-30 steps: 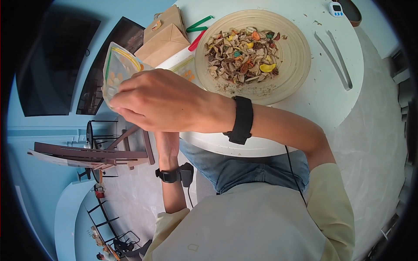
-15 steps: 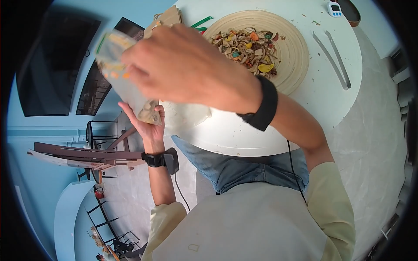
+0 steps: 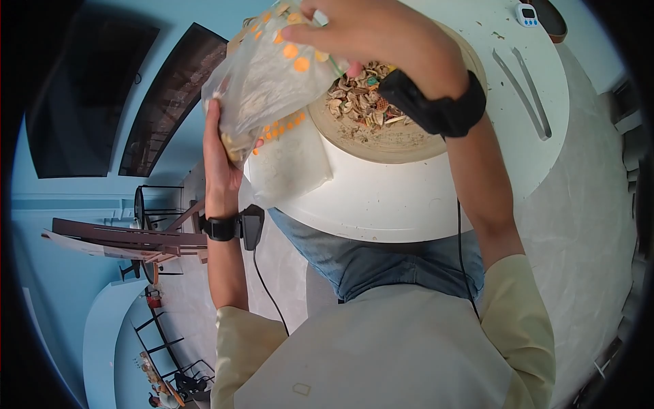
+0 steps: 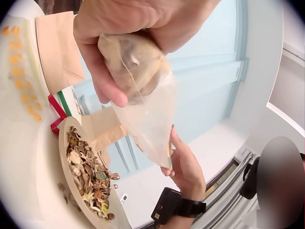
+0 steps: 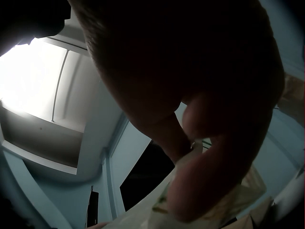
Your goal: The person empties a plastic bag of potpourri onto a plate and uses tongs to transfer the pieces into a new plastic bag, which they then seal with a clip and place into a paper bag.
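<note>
A clear zip bag [image 3: 266,82] with orange dots hangs tilted between both hands, its green-striped mouth over the near-left side of the round plate [image 3: 381,155]. My left hand [image 3: 221,153] grips the bag's bottom corner, fingers wrapped round brownish contents that show through the plastic [image 4: 136,67]. My right hand [image 3: 381,37] pinches the bag near its mouth between thumb and fingers; the right wrist view is dark, but the thumb and finger [image 5: 190,186] show on the plastic. Dried potpourri [image 3: 364,102] with coloured pieces lies heaped on the plate, partly hidden by my right arm.
Another dotted bag [image 3: 289,163] lies flat on the white table [image 3: 381,218] beside the plate. Metal tongs [image 3: 524,95] and a white timer [image 3: 526,15] are at the right. Brown paper bags [image 4: 59,52] and red and green clips [image 4: 57,113] stand behind.
My right hand has swung right, over the plate, drawing the bag's mouth with it. The bag has gone from steep to leaning toward the plate. My left hand has risen slightly with the bottom.
</note>
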`<state>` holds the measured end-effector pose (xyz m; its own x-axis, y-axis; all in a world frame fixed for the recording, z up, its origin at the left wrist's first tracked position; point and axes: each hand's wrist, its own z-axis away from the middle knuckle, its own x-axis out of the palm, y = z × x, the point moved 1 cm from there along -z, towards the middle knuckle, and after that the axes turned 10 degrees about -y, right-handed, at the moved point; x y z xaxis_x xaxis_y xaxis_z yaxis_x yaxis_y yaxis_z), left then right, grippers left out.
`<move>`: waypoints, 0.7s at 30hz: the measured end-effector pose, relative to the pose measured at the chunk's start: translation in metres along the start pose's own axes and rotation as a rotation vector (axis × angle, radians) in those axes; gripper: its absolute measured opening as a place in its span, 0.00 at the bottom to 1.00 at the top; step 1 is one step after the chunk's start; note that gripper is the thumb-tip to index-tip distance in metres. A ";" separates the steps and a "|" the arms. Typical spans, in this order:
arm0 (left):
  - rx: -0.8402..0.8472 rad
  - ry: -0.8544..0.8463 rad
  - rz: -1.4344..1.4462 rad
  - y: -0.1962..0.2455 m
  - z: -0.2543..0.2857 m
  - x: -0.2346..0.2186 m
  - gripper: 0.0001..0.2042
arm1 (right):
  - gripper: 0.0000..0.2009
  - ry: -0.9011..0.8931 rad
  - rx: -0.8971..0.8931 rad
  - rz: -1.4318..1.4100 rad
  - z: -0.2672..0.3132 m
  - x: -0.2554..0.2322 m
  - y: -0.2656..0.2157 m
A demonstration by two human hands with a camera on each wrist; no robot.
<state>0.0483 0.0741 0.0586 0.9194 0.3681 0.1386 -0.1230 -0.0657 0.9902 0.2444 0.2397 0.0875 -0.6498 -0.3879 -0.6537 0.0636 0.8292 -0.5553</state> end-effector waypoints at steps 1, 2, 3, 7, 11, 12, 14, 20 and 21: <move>0.028 -0.041 -0.061 0.000 -0.006 0.001 0.25 | 0.11 0.004 0.004 -0.005 0.002 0.001 0.002; 0.027 -0.043 -0.061 0.000 -0.012 0.000 0.25 | 0.11 0.008 0.008 -0.010 0.006 -0.004 0.009; 0.011 -0.045 -0.088 -0.001 -0.017 -0.001 0.26 | 0.11 0.011 0.013 -0.015 0.012 -0.001 0.002; -0.018 -0.056 -0.172 0.000 -0.039 -0.005 0.26 | 0.11 0.023 0.032 -0.035 0.016 -0.005 0.011; 0.003 -0.022 -0.293 0.008 -0.051 -0.001 0.26 | 0.11 0.035 0.048 -0.058 0.004 -0.016 0.045; 0.018 0.001 -0.330 0.010 -0.052 0.002 0.26 | 0.11 0.037 0.051 -0.065 0.004 -0.015 0.048; 0.032 0.025 -0.367 0.013 -0.055 0.008 0.26 | 0.10 0.042 0.058 -0.079 0.007 -0.014 0.049; 0.017 0.056 -0.520 0.020 -0.064 0.017 0.26 | 0.10 0.064 0.076 -0.114 0.005 -0.016 0.057; 0.039 0.044 -0.548 0.022 -0.068 0.016 0.26 | 0.10 0.068 0.080 -0.120 0.006 -0.015 0.056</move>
<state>0.0351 0.1413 0.0832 0.8285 0.3961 -0.3959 0.3842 0.1123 0.9164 0.2623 0.2900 0.0630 -0.7060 -0.4522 -0.5450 0.0403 0.7427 -0.6684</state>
